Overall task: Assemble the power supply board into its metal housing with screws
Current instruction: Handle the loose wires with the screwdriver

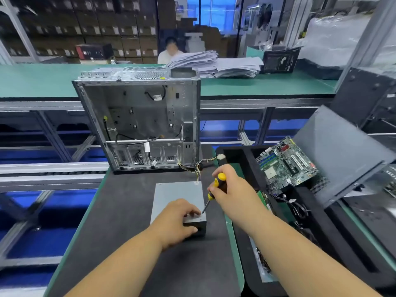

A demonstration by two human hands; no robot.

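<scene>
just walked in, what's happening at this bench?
A person is screwing a grey metal power supply housing shut on the dark mat. The left hand steadies its near corner; the right hand holds a yellow-and-black screwdriver, tip at the top near corner. An open computer case stands behind, a motherboard to the right.

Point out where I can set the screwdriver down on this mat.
Bare dark mat lies left of the metal housing, and nearer, under the forearms. Crowded: behind, by the computer case and its wires; right, the black tray.
</scene>
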